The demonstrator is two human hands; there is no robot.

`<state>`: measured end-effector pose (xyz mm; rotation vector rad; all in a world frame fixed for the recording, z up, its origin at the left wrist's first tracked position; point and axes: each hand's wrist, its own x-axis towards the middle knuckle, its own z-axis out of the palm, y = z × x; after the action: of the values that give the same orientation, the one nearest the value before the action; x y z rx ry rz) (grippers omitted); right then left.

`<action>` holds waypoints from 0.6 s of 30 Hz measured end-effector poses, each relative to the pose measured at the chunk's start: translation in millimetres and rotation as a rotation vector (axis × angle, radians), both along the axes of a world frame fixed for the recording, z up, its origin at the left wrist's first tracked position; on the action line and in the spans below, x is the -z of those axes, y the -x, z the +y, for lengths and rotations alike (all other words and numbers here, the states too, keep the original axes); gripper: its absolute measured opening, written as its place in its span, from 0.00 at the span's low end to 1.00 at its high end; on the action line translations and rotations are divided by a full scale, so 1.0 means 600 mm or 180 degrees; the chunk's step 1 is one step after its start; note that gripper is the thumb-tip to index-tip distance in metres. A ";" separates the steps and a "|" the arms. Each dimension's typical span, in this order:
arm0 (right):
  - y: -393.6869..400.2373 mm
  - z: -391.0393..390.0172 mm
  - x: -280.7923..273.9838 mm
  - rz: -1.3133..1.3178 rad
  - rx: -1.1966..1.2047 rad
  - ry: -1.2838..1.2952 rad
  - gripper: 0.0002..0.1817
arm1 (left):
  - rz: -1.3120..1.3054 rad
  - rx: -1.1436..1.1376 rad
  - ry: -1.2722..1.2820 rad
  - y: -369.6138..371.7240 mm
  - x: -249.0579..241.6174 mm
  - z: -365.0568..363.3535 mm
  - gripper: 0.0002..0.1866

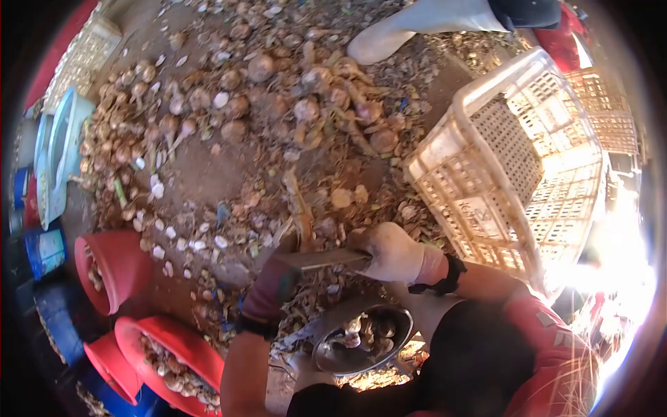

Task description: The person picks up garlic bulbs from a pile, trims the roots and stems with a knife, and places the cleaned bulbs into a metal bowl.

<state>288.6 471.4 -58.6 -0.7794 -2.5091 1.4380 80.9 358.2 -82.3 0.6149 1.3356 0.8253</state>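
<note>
My left hand [272, 279], in a dark glove, is closed around a garlic plant whose dry stem [297, 198] sticks up past the fingers. The part inside the fingers is hidden. My right hand [389, 254], in a whitish glove, grips a knife [323, 259] by its handle end. Its flat blade points left and reaches my left hand beside the garlic. Just below the hands, a dark metal bowl [399, 347] holds several garlic bulbs [353, 332].
Garlic bulbs with stems [306, 108], cut pieces and dry husks cover the ground ahead. A white plastic crate [479, 215] stands tilted at right. Red tubs [132, 260] and blue containers [59, 306] line the left. Another person's boot [410, 31] rests at the top.
</note>
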 end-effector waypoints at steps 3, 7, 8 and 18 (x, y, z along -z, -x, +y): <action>0.023 -0.012 -0.002 -0.0347 -0.0223 -0.0087 0.11 | -0.0310 -0.0258 -0.0430 0.009 -0.020 -0.085 0.17; 0.068 -0.028 -0.024 -0.0165 -0.0499 -0.0420 0.12 | -0.0175 -0.1388 -0.0278 -0.003 0.012 -0.147 0.13; 0.080 -0.031 -0.017 -0.0177 -0.0523 -0.0431 0.12 | 0.1029 -0.1075 -0.0527 -0.003 0.017 -0.151 0.11; 0.151 -0.077 -0.020 -0.0787 -0.0375 0.1023 0.21 | -0.0867 -0.1931 0.0103 0.021 -0.066 -0.195 0.41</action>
<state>198.0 424.9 -46.5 -0.9248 -2.5690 1.9283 68.3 241.4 -42.5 0.0506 1.2893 1.3206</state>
